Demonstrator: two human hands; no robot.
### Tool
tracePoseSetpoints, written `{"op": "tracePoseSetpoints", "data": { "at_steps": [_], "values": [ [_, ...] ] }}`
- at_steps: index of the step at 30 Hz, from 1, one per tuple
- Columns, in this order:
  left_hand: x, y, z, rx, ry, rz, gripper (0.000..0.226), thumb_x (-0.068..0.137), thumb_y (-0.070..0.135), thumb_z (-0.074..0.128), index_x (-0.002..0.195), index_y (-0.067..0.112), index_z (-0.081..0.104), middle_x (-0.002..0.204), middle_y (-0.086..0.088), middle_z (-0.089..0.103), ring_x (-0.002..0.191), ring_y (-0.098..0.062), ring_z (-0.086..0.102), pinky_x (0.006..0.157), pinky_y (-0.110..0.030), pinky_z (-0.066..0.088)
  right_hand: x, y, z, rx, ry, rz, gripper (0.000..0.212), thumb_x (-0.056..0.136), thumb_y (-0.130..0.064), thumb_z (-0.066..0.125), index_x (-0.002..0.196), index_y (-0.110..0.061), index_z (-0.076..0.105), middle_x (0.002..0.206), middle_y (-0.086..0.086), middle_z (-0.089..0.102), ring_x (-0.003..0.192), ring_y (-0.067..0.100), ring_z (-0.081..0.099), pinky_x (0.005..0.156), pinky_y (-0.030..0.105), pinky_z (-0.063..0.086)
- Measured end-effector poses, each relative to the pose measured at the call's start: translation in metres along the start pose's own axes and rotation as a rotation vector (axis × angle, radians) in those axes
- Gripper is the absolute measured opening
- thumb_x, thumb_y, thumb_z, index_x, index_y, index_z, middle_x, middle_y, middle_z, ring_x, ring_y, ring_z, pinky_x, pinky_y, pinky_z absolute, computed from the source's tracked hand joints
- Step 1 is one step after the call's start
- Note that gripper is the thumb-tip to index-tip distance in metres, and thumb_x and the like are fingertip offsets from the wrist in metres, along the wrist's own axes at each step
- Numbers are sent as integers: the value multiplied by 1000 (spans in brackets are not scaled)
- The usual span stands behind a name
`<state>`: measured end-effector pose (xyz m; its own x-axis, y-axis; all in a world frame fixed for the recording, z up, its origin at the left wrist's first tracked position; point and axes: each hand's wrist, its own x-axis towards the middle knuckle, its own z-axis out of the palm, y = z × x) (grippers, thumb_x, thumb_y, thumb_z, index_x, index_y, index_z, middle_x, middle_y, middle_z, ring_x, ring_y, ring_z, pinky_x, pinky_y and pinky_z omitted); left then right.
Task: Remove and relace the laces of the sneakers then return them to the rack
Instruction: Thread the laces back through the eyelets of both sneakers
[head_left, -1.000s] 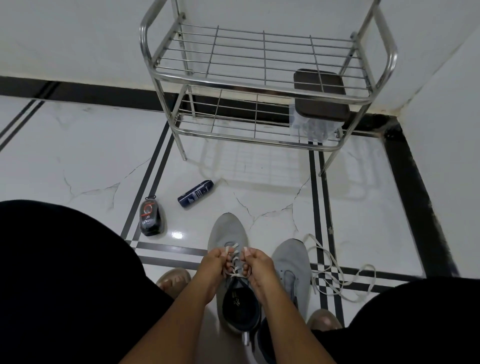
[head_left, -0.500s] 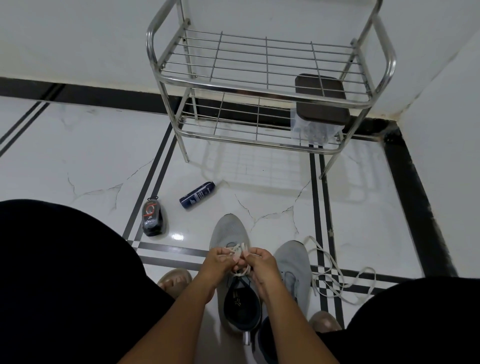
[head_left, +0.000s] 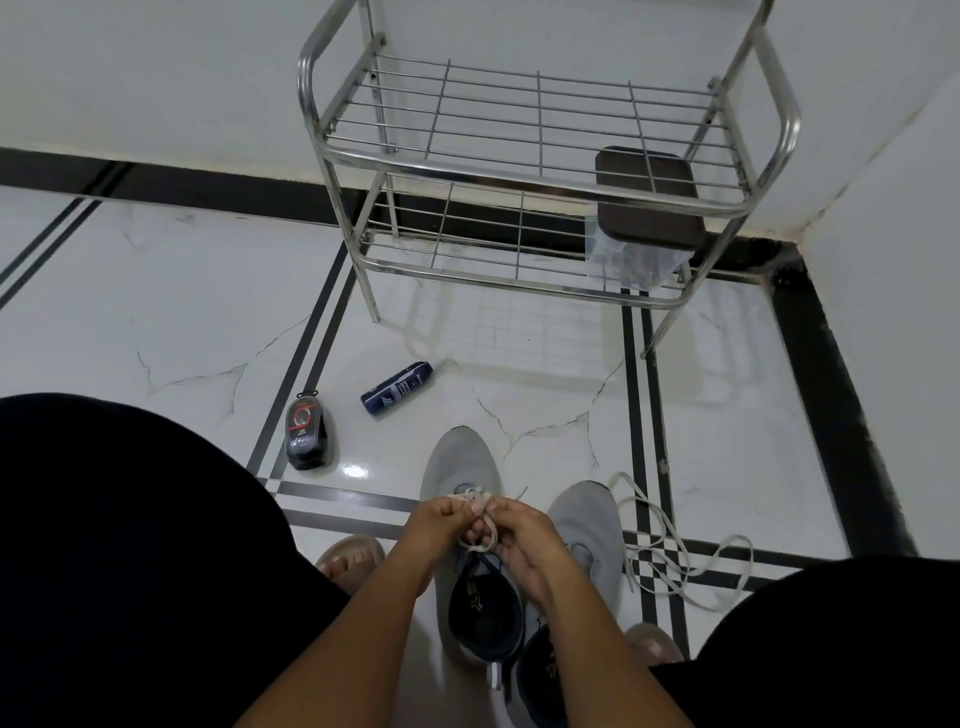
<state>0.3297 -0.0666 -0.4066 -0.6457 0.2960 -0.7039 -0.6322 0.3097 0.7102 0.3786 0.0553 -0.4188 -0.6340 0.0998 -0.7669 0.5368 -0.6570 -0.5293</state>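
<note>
Both hands are working at the throat of the left sneaker (head_left: 460, 462), which is standing on the floor between the person's knees. The left hand (head_left: 434, 525) and the right hand (head_left: 519, 540) are each curling their fingers round the white lace (head_left: 480, 501), pinching its ends close together above the tongue; by the look of it a knot or bow is being formed.

Progress, as judged from the layout: this sneaker is appearing laced and nearing completion. The right sneaker (head_left: 587, 525), touching it on the right side, is showing no lace, and a loose lace (head_left: 670, 540) is lying in coils on the floor just beside it. That shoe is remaining to be laced. The rack (head_left: 540, 171) is standing well apart by the wall, holding neither sneaker, so the return step is not yet done.

Both forearms are converging from below, wrists close together.
</note>
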Motion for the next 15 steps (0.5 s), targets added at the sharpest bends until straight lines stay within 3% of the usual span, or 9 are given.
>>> {"op": "tracePoseSetpoints", "data": {
  "at_steps": [3, 8, 9, 12, 15],
  "values": [
    [2, 0, -2, 49, 33, -10, 24, 93, 23, 61, 82, 4, 70, 77, -8, 71, 70, -16, 63, 68, -22, 50, -3, -2, 2, -4, -51, 5, 21, 94, -1, 51, 108, 9, 64, 73, 13, 64, 65, 17, 61, 67, 28, 55],
    [0, 3, 0, 167, -74, -34, 12, 92, 0, 53, 101, 7, 54, 87, -9, 64, 73, -12, 59, 56, -10, 48, -3, -3, 7, -5, 38, 10, 15, 96, -4, 48, 94, 0, 63, 71, 15, 68, 56, 19, 61, 55, 27, 55],
    [-1, 3, 0, 171, -54, -36, 14, 92, -2, 51, 100, 10, 50, 84, -7, 62, 70, -11, 57, 53, -9, 47, -3, -5, 8, -75, 38, 19, 13, 94, -5, 49, 91, -3, 61, 71, 14, 67, 56, 18, 60, 55, 26, 53],
    [2, 0, -4, 236, 38, -18, 17, 91, 1, 54, 95, 16, 46, 80, -6, 59, 68, -13, 56, 60, -20, 49, -2, -9, 4, -675, 74, -99, 6, 90, -12, 61, 84, -11, 59, 67, 2, 65, 51, 5, 58, 51, 16, 45],
    [2, 2, -6, 321, 66, 7, 24, 86, 0, 58, 87, 20, 45, 80, -7, 60, 72, -19, 58, 66, -32, 49, -2, -10, 0, -999, 139, -230, 17, 81, -12, 71, 74, -20, 58, 72, -3, 62, 66, 10, 60, 58, 21, 48]
  ]
}}
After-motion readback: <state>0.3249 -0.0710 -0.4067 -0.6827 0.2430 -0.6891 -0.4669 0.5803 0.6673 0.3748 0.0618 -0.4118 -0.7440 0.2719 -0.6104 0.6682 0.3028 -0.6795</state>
